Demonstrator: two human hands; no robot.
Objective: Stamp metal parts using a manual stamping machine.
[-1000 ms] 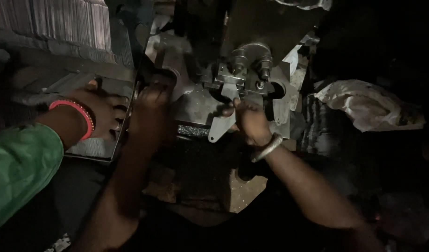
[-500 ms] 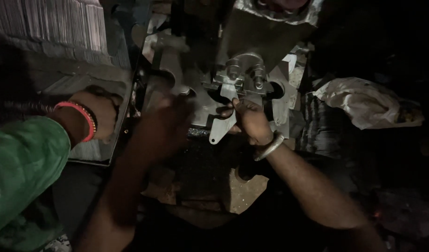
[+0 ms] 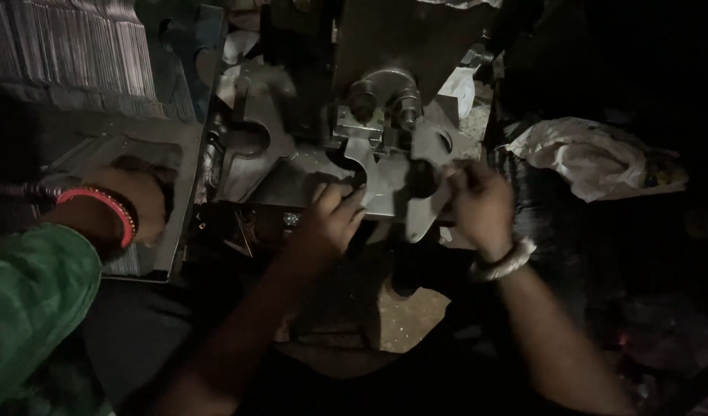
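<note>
Flat grey metal plate point(image 3: 385, 185), cut to an irregular outline with a rounded notch in its upper edge, lies flat on the press bed directly beneath the bolted die block. Surface dull, lightly reflective. A second plate point(image 3: 427, 196) of the same metal overlaps its right edge, tilted, lower tip pointing down. Finer edge detail is lost in shadow.

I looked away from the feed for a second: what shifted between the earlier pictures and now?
The left hand moved right, from the dark cut-out plate toward the pale grey shaped metal plate under the press, and now touches its edge. The right hand stays at that plate's right side. A co-worker's hand with a red bangle still rests on the flat sheet at left. The crumpled white cloth is unmoved.
</note>
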